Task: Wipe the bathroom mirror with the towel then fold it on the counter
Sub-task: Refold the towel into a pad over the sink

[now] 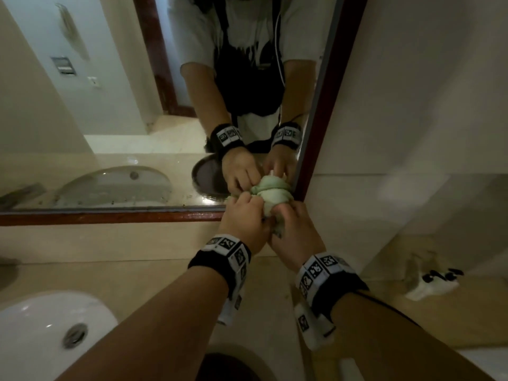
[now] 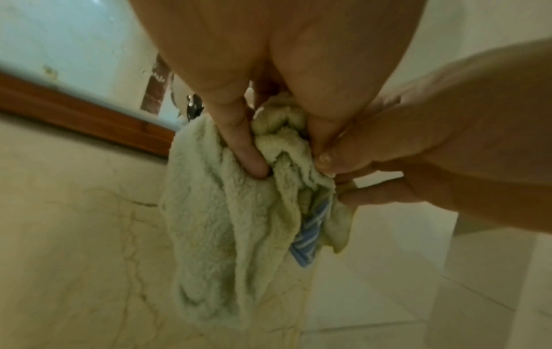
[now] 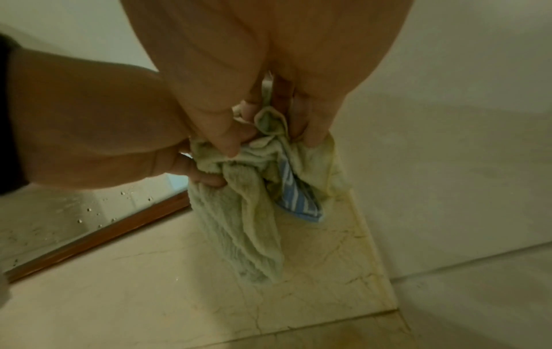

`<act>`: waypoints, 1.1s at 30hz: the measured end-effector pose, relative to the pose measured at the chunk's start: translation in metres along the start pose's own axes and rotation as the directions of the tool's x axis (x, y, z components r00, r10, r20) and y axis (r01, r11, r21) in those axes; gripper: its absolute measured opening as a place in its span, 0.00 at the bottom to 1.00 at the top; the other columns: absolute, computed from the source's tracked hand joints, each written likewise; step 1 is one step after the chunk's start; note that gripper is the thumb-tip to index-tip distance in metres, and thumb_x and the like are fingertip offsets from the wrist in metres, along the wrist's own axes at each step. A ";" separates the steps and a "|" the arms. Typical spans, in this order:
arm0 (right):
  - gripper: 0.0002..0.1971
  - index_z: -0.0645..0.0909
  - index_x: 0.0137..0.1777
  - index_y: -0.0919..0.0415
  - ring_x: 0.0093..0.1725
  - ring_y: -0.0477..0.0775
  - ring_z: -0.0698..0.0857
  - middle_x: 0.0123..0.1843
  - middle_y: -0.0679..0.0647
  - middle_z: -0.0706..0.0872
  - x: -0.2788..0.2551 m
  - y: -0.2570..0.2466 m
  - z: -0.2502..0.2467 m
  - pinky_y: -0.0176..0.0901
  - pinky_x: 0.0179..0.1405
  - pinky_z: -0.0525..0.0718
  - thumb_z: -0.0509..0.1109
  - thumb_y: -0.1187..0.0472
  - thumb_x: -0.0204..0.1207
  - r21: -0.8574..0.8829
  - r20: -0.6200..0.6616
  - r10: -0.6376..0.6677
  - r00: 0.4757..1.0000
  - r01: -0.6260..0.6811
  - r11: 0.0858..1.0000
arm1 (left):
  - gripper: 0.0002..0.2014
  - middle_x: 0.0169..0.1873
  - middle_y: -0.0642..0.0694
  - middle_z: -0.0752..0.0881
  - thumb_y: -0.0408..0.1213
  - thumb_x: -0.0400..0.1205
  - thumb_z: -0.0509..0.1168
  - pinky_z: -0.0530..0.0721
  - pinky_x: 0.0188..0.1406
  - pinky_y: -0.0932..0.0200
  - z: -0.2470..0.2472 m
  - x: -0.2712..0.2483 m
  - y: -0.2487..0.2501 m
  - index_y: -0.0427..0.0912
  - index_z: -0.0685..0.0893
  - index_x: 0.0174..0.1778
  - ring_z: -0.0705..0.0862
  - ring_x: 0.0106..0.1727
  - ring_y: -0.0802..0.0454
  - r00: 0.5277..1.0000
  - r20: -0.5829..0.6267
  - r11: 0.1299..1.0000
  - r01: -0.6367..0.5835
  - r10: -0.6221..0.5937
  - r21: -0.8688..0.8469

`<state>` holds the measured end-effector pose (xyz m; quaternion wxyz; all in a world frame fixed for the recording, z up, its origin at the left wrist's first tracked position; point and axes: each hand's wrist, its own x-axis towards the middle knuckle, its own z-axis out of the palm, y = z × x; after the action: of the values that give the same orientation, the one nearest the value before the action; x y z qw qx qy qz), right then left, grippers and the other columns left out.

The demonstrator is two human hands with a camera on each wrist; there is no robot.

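both hands grip the bunched pale green towel (image 1: 270,199) at the mirror's (image 1: 115,105) lower right corner, by its red-brown frame (image 1: 110,217). left hand (image 1: 244,221) at 9 o'clock of the towel, right hand (image 1: 292,229) at 4 o'clock. the cloth hangs above the beige counter (image 3: 149,295).

White sink (image 1: 33,320), dark tray (image 1: 204,176)
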<state>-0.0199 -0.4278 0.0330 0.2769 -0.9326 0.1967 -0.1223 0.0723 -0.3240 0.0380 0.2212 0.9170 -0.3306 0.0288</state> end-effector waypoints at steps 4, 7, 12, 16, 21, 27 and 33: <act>0.14 0.84 0.59 0.56 0.55 0.56 0.82 0.59 0.56 0.82 -0.001 -0.013 -0.026 0.42 0.50 0.80 0.74 0.54 0.75 0.047 0.128 0.038 0.991 -0.044 0.998 | 0.17 0.51 0.41 0.86 0.57 0.83 0.65 0.82 0.48 0.51 -0.024 0.000 0.002 0.44 0.83 0.49 0.84 0.51 0.42 0.962 0.270 0.999 0.046 -0.040 -0.016; 0.13 0.81 0.48 0.55 0.47 0.57 0.86 0.45 0.53 0.85 -0.010 0.002 -0.034 0.46 0.43 0.83 0.79 0.52 0.69 0.352 0.090 0.276 0.957 -0.290 0.890 | 0.20 0.38 0.43 0.85 0.59 0.83 0.65 0.87 0.42 0.50 -0.032 -0.017 -0.006 0.45 0.80 0.37 0.87 0.43 0.43 0.931 0.322 0.941 0.253 -0.174 -0.224; 0.41 0.78 0.66 0.56 0.55 0.61 0.92 0.59 0.59 0.89 -0.033 0.021 -0.017 0.63 0.53 0.91 0.88 0.39 0.56 0.694 0.436 0.368 0.821 -0.567 0.443 | 0.21 0.41 0.33 0.88 0.64 0.73 0.74 0.91 0.51 0.35 -0.035 -0.048 -0.003 0.49 0.83 0.31 0.91 0.49 0.32 0.876 0.365 0.562 0.482 -0.315 -0.672; 0.24 0.78 0.67 0.57 0.54 0.54 0.89 0.59 0.54 0.89 -0.054 0.016 -0.019 0.46 0.49 0.89 0.82 0.57 0.73 0.713 0.433 0.249 0.866 -0.498 0.493 | 0.19 0.44 0.25 0.86 0.55 0.74 0.78 0.88 0.56 0.26 -0.050 -0.068 0.012 0.46 0.80 0.31 0.89 0.47 0.30 0.882 0.362 0.279 0.445 -0.303 -0.851; 0.29 0.90 0.57 0.58 0.51 0.61 0.92 0.51 0.56 0.94 -0.056 0.011 -0.021 0.55 0.58 0.89 0.86 0.41 0.59 0.757 0.393 0.314 0.864 -0.498 0.423 | 0.17 0.56 0.38 0.88 0.40 0.78 0.79 0.91 0.52 0.47 -0.073 -0.091 0.011 0.42 0.80 0.55 0.89 0.51 0.43 0.883 0.276 0.204 0.371 -0.381 -0.906; 0.30 0.90 0.54 0.59 0.51 0.63 0.92 0.50 0.58 0.94 -0.049 -0.010 -0.034 0.59 0.63 0.86 0.77 0.33 0.65 0.838 0.406 0.427 0.808 -0.516 0.180 | 0.31 0.47 0.42 0.89 0.62 0.75 0.75 0.92 0.54 0.40 -0.084 -0.109 0.019 0.37 0.84 0.59 0.89 0.46 0.42 0.738 0.514 0.439 0.674 -0.437 -0.594; 0.27 0.88 0.63 0.58 0.58 0.65 0.91 0.58 0.61 0.92 -0.040 -0.020 -0.035 0.64 0.67 0.84 0.70 0.38 0.75 0.887 0.354 0.354 0.866 -0.430 0.167 | 0.28 0.45 0.41 0.94 0.61 0.85 0.64 0.90 0.56 0.44 -0.071 -0.090 0.032 0.39 0.86 0.66 0.93 0.45 0.44 0.723 0.671 0.046 0.685 -0.163 -0.727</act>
<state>-0.0616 -0.4112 0.0684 0.8014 -0.5011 0.3082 -0.1084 -0.0112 -0.2620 0.0968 0.6598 0.6047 -0.0122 -0.4458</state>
